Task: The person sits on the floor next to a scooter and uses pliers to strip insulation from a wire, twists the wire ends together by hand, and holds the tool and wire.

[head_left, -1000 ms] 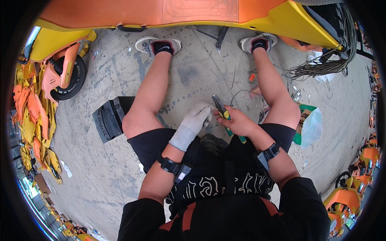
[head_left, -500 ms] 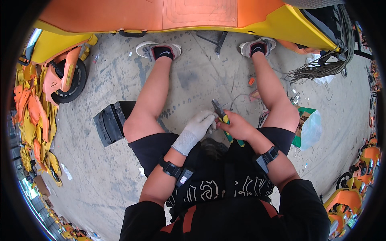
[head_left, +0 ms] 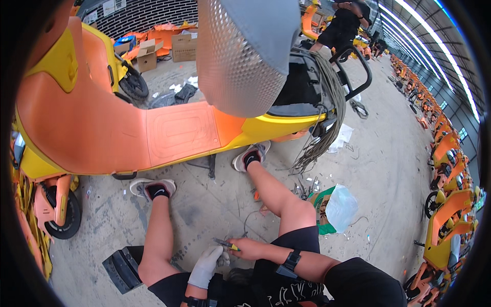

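Clock positions are taken from the pliers; 12 is the top of the view.

1. Hands. The right hand (head_left: 248,249) is closed around the handles of the pliers (head_left: 226,244). The gloved left hand (head_left: 207,263) has its fingers curled just beside the pliers, at 7 o'clock. The hands are close together; whether they touch, or whether the left pinches a small piece, cannot be determined.

2. Progress. Done: the pliers are held ready between the knees. The work appears to be under way. No finished piece is visible at the hands; what is left cannot be determined.

3. Orientation. The pliers' long axis runs from about 10 o'clock to 4 o'clock. The nose points to 10, toward the left-hand side; the handles point to 4, into the right palm. The opening of the nose is too small to read.

4. Surroundings. Black box (head_left: 121,268): between 8 and 9 o'clock. Bag (head_left: 341,210): between 2 and 3. Scooter (head_left: 181,133): 11, lying across the view. Cables (head_left: 335,112): 1, hanging at the scooter's right end. Cartons (head_left: 183,47): between 11 and 12, beyond the scooter. Co-worker (head_left: 343,25): 1, far off.
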The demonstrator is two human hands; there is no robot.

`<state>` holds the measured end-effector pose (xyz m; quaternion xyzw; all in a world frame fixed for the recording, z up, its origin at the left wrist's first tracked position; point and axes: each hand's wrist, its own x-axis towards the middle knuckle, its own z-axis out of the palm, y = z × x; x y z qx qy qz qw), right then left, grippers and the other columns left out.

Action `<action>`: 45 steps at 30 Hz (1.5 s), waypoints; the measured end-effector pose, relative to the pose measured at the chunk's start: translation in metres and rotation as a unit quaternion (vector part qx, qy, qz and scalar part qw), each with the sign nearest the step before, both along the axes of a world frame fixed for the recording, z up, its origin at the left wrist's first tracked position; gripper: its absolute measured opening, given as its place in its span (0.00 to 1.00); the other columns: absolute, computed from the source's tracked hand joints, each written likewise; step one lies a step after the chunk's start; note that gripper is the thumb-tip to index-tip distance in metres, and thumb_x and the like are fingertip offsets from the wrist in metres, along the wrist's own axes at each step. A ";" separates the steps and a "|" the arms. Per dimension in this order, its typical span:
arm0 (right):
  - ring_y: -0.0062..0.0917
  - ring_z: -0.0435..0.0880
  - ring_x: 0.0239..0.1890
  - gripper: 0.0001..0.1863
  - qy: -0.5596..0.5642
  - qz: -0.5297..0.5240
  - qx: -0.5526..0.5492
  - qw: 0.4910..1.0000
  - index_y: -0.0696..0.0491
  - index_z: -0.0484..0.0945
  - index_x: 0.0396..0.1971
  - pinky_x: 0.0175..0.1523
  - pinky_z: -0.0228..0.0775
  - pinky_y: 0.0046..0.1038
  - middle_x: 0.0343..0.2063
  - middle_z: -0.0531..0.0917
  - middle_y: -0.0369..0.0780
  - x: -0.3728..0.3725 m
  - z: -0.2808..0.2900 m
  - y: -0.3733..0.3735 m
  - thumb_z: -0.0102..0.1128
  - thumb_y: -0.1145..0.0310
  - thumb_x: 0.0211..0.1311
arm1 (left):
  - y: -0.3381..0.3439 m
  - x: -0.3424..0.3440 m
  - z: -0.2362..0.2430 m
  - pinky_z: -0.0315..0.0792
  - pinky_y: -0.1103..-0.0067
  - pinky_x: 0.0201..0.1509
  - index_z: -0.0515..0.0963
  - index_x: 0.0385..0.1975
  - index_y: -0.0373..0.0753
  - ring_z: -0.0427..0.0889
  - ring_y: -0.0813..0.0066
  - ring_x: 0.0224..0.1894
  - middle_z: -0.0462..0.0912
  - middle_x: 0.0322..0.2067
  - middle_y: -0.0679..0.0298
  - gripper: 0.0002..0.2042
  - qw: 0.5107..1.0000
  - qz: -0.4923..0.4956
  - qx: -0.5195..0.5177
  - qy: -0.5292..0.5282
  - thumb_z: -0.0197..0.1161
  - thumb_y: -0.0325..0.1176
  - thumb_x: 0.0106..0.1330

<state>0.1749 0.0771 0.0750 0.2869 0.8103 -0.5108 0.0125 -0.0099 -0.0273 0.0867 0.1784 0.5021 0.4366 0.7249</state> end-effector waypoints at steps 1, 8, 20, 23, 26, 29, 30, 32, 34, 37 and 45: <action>0.52 0.80 0.41 0.20 0.005 0.003 0.006 1.000 0.55 0.69 0.54 0.46 0.72 0.44 0.36 0.81 0.53 0.001 0.005 0.000 0.53 0.59 0.70 | 0.001 0.001 -0.003 0.71 0.79 0.34 0.78 0.42 0.35 0.79 0.74 0.29 0.82 0.30 0.62 0.13 1.000 -0.003 -0.003 -0.008 0.52 0.39 0.74; 0.51 0.79 0.43 0.20 -0.005 0.010 0.027 1.000 0.54 0.70 0.56 0.48 0.71 0.44 0.40 0.81 0.53 -0.001 0.022 -0.004 0.49 0.57 0.72 | -0.002 0.002 -0.013 0.71 0.75 0.32 0.76 0.44 0.33 0.78 0.69 0.27 0.79 0.27 0.62 0.13 0.994 0.017 -0.023 -0.101 0.51 0.36 0.74; 0.48 0.80 0.43 0.16 -0.036 0.012 0.008 0.999 0.55 0.72 0.50 0.48 0.71 0.40 0.38 0.81 0.50 -0.003 0.011 -0.007 0.52 0.61 0.70 | -0.001 0.004 -0.003 0.46 0.81 0.16 0.73 0.28 0.38 0.51 0.84 0.11 0.55 0.10 0.76 0.10 0.984 0.052 -0.088 -0.144 0.52 0.35 0.71; 0.40 0.81 0.39 0.14 -0.021 0.025 -0.033 0.999 0.55 0.72 0.47 0.45 0.72 0.36 0.35 0.82 0.47 -0.003 0.027 -0.005 0.54 0.63 0.69 | -0.002 0.005 0.004 0.46 0.82 0.16 0.73 0.27 0.38 0.51 0.84 0.10 0.56 0.10 0.76 0.10 0.986 0.064 -0.077 -0.131 0.52 0.33 0.71; 0.29 0.81 0.35 0.12 0.011 0.026 -0.129 0.991 0.56 0.72 0.45 0.42 0.72 0.31 0.32 0.81 0.41 0.000 0.012 -0.001 0.56 0.65 0.69 | -0.001 0.008 0.008 0.46 0.82 0.16 0.73 0.27 0.38 0.51 0.84 0.10 0.56 0.10 0.75 0.09 0.985 0.074 -0.072 -0.136 0.51 0.32 0.70; 0.19 0.79 0.34 0.11 0.027 0.003 -0.283 0.959 0.56 0.71 0.44 0.41 0.72 0.26 0.32 0.79 0.36 -0.003 0.018 0.001 0.57 0.66 0.69 | -0.001 0.008 0.011 0.46 0.81 0.16 0.73 0.27 0.37 0.51 0.83 0.10 0.56 0.10 0.75 0.09 0.987 0.079 -0.062 -0.125 0.51 0.32 0.69; 0.18 0.79 0.35 0.11 0.037 0.002 -0.302 0.952 0.56 0.71 0.43 0.41 0.72 0.25 0.33 0.78 0.35 -0.002 0.015 0.001 0.57 0.67 0.69 | -0.001 0.008 0.011 0.46 0.81 0.16 0.73 0.27 0.37 0.51 0.83 0.10 0.56 0.10 0.75 0.09 0.987 0.081 -0.057 -0.130 0.52 0.32 0.69; 0.17 0.78 0.35 0.10 0.051 0.000 -0.344 0.938 0.56 0.71 0.43 0.41 0.72 0.24 0.34 0.78 0.33 -0.002 0.011 0.001 0.57 0.67 0.69 | -0.002 0.008 0.012 0.47 0.81 0.16 0.73 0.27 0.37 0.52 0.83 0.10 0.56 0.10 0.74 0.09 0.986 0.085 -0.052 -0.133 0.52 0.32 0.69; 0.17 0.78 0.35 0.09 0.057 -0.004 -0.387 0.920 0.55 0.71 0.43 0.40 0.72 0.23 0.36 0.78 0.33 -0.002 0.010 0.000 0.57 0.67 0.69 | -0.001 0.008 0.015 0.47 0.80 0.16 0.73 0.27 0.37 0.52 0.83 0.10 0.57 0.11 0.74 0.08 0.986 0.089 -0.051 -0.130 0.53 0.31 0.68; 0.16 0.78 0.34 0.08 0.062 -0.024 -0.424 0.903 0.53 0.71 0.43 0.40 0.71 0.22 0.35 0.77 0.31 -0.004 0.015 -0.003 0.57 0.68 0.70 | -0.001 0.007 0.020 0.47 0.80 0.16 0.73 0.27 0.37 0.53 0.82 0.10 0.57 0.10 0.74 0.08 0.988 0.089 -0.042 -0.118 0.53 0.31 0.68; 0.19 0.82 0.35 0.07 0.064 -0.084 -0.555 0.825 0.51 0.73 0.42 0.36 0.74 0.21 0.36 0.80 0.32 0.000 0.029 -0.002 0.58 0.68 0.69 | 0.001 0.012 0.025 0.48 0.82 0.16 0.74 0.27 0.34 0.54 0.84 0.10 0.61 0.11 0.73 0.09 0.986 0.111 -0.026 -0.123 0.52 0.30 0.69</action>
